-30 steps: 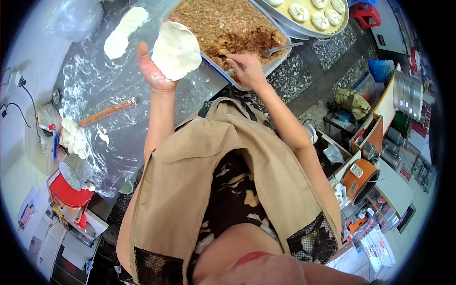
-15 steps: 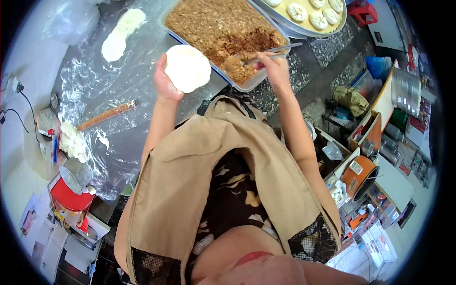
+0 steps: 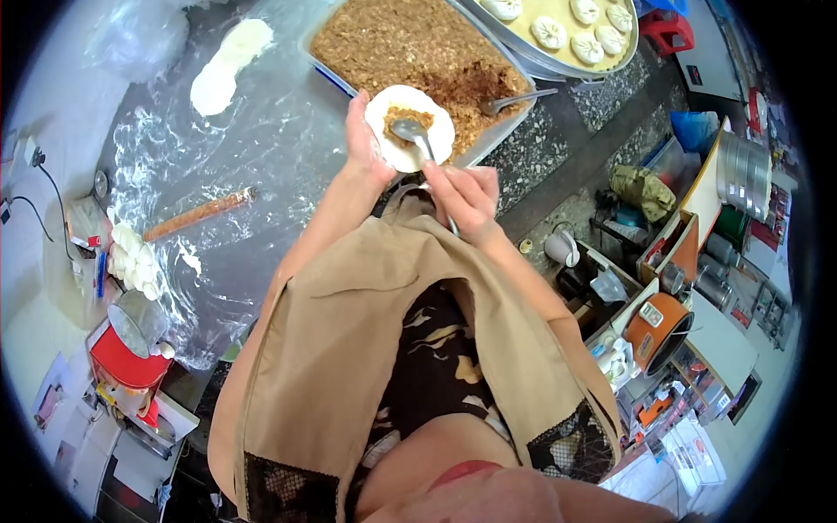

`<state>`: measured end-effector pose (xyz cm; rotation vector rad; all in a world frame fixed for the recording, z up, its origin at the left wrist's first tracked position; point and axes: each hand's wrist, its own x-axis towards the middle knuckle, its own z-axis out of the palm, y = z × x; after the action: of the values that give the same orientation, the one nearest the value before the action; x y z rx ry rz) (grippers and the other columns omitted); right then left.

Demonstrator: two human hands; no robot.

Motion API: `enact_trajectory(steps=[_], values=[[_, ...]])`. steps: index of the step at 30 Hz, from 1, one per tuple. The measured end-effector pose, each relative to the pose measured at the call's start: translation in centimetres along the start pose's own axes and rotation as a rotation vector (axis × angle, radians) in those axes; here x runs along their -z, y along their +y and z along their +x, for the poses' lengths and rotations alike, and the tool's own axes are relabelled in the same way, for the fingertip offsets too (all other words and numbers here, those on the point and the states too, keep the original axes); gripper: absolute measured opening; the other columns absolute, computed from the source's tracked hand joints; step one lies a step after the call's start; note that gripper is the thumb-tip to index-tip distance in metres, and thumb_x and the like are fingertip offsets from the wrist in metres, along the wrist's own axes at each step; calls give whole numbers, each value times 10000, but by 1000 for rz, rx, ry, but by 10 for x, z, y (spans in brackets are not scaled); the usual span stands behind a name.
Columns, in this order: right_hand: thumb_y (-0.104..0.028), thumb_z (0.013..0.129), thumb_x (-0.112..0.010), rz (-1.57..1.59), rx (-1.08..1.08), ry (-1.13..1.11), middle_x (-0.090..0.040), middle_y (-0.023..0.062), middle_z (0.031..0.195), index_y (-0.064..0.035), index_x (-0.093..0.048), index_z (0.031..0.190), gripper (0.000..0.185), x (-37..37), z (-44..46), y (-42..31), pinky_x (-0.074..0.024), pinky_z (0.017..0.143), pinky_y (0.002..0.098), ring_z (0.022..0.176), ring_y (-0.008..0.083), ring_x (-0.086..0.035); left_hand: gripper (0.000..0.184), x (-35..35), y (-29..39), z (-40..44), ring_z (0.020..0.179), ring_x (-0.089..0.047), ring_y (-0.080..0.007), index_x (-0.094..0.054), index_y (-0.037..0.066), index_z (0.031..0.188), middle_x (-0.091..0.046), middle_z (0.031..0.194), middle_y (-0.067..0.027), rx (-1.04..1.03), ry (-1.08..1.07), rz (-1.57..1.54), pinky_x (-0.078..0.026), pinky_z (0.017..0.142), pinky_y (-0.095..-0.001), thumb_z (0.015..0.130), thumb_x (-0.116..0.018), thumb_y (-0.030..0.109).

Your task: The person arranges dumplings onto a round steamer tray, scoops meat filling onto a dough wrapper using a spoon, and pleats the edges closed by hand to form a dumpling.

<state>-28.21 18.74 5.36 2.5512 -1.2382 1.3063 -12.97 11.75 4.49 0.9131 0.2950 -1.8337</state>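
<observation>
My left hand (image 3: 366,144) holds a round dough wrapper (image 3: 442,131) from beneath, its fingers curled around the left edge. Brown filling (image 3: 414,113) lies in the middle of the wrapper. In my right hand (image 3: 466,196) is a metal spoon (image 3: 408,130), its bowl pressed onto that filling. Just beyond both hands stands a plastic tub of brown filling (image 3: 392,39), with a dug-out hollow at its near right. A second spoon (image 3: 514,100) rests in the hollow, its handle over the rim.
At the back right, a round tray (image 3: 558,61) carries several pleated buns. The floured table (image 3: 288,192) holds a rolling pin (image 3: 199,214), dough pieces (image 3: 132,261) at the left and flattened wrappers (image 3: 228,65) farther back. A white bucket (image 3: 561,247) stands lower right.
My right hand has come from the tub toward me and left, bringing the spoon onto the wrapper. Filling now lies on the wrapper, which my left hand has shifted right.
</observation>
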Motion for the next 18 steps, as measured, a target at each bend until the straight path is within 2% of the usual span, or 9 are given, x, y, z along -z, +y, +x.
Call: enact_trajectory(steps=[5,6,8,10,12,13,15,16,18], values=[[-7,718,-699,56,-153,30,-622,23,809,-46,-696,1086,370,6,13,3,-384,667,300,691,175,-529,661,10,9,6,1102,-579,-371,-531,1,1236,-603,1204,-203,-39,-136,1,-425,1010,-528,941,-311,550],[-6,736,-687,107,-146,-12,-619,27,802,-44,-695,1083,349,0,13,3,-382,666,306,674,181,-523,661,13,11,4,1102,-579,-371,-531,1,1236,-603,1204,-203,-38,-132,7,-425,1010,-528,941,-311,550],[-13,750,-685,61,-184,54,-609,30,788,-46,-697,1062,314,6,16,10,-381,664,313,677,191,-524,666,19,17,0,1149,-556,-392,-518,-7,1257,-585,1234,-224,-61,-16,19,-412,1031,-531,941,-316,543],[-33,775,-674,-68,-280,80,-608,19,770,-62,-696,1039,266,4,17,34,-376,669,333,716,211,-532,673,35,29,-4,1180,-532,-419,-496,-17,1287,-555,1277,-234,-140,30,44,-393,1041,-556,941,-324,533],[-35,759,-675,-73,-269,-114,-625,21,782,-81,-696,982,228,-10,7,65,-386,688,350,744,226,-546,673,46,42,-13,1177,-535,-416,-487,-28,1290,-553,1280,-229,-154,106,5,-404,1030,-558,943,-329,527],[-35,759,-675,-73,-279,-114,-625,21,782,-81,-696,982,228,-18,-2,74,-386,688,350,744,226,-546,673,51,46,-18,1177,-535,-416,-487,-28,1290,-553,1280,-229,-148,111,11,-404,1030,-558,943,-329,527],[-73,752,-667,-86,-252,-364,-649,41,801,-97,-690,886,138,-32,-11,88,-403,702,377,778,242,-568,666,58,52,-27,1172,-540,-410,-484,-34,1287,-555,1276,-224,-167,134,61,-416,1020,-553,948,-333,519],[-73,752,-667,-79,-252,-370,-649,41,801,-97,-690,886,138,-36,-13,91,-403,702,377,778,242,-568,666,61,53,-31,1172,-540,-410,-484,-34,1287,-555,1276,-224,-169,142,57,-416,1020,-553,948,-333,519],[-114,752,-654,-319,-375,-493,-657,58,774,-92,-681,796,56,-44,-14,94,-407,708,386,780,249,-583,653,63,55,-39,1164,-546,-402,-488,-31,1281,-554,1278,-221,-174,150,53,-424,1013,-546,952,-341,514]])
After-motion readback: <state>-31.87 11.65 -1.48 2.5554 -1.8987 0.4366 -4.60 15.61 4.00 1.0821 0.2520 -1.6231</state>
